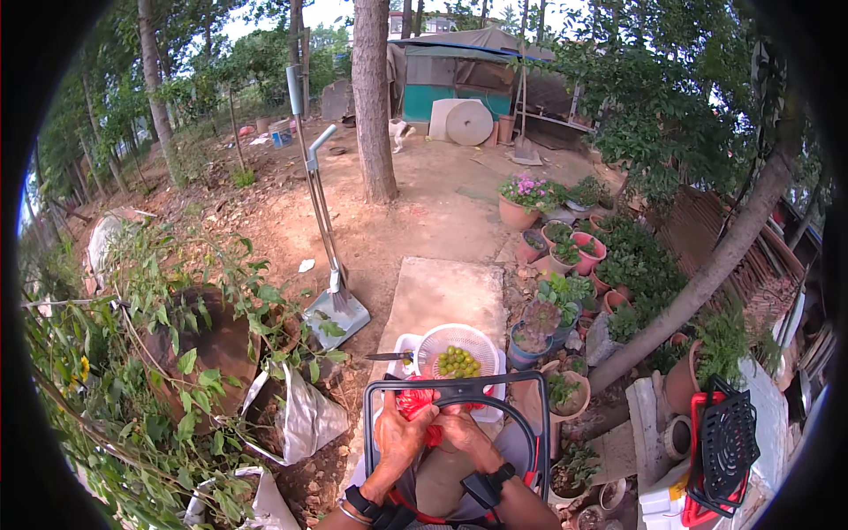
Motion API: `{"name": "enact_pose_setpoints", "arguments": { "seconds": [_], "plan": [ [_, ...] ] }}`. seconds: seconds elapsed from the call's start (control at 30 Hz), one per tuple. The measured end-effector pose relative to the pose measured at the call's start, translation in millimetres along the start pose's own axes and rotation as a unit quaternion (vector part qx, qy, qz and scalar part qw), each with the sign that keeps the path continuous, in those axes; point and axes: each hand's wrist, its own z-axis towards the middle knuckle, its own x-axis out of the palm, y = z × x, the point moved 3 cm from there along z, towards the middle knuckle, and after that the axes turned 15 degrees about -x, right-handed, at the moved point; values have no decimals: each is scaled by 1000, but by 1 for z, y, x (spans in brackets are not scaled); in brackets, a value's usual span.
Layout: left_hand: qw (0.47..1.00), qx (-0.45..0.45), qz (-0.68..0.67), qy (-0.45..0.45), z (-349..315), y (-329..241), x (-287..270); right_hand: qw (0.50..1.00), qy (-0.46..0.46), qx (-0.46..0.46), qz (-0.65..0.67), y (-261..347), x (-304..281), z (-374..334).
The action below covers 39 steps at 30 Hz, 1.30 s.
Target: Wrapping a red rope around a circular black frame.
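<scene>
My left hand (397, 435) is closed around a crumpled red bundle (413, 403), which looks like thin plastic or netting. My right hand (465, 435) meets it with fingers bent and pressed together on the bundle's right side. Just beyond the hands stands a white colander (430, 341) holding several small yellow-green fruits (458, 362). A dark knife (387, 357) lies across the edge of a white tray (405, 344) left of the colander. A dark tubular frame (521, 378) arches around both hands, partly in front of the colander.
A long-handled dustpan (340, 322) with a broom stands ahead to the left. Potted plants (521, 208) line the right side, near a leaning trunk (689, 283). Leafy branches and a white sack (309, 420) lie left. A black-and-red folding seat (723, 446) sits at lower right.
</scene>
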Motion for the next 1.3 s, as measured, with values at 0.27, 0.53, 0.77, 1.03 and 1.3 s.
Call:
{"name": "enact_pose_setpoints", "arguments": {
  "seconds": [0.27,0.53,0.77,1.03,1.3],
  "plan": [
    [971,-52,-211,97,-6,-6,8,996,16,-2,84,26,17,-6],
    [983,-53,-157,76,-12,-14,5,982,-77,-18,169,2,23,0],
    [985,-13,-142,99,-7,-1,9,999,23,-10,45,-29,-25,-7],
    [981,-43,-156,106,-14,-10,1,984,18,-59,165,37,57,-2],
    [977,-39,-182,109,-11,-4,2,994,-49,-99,-18,7,22,-3]
  ]
}}
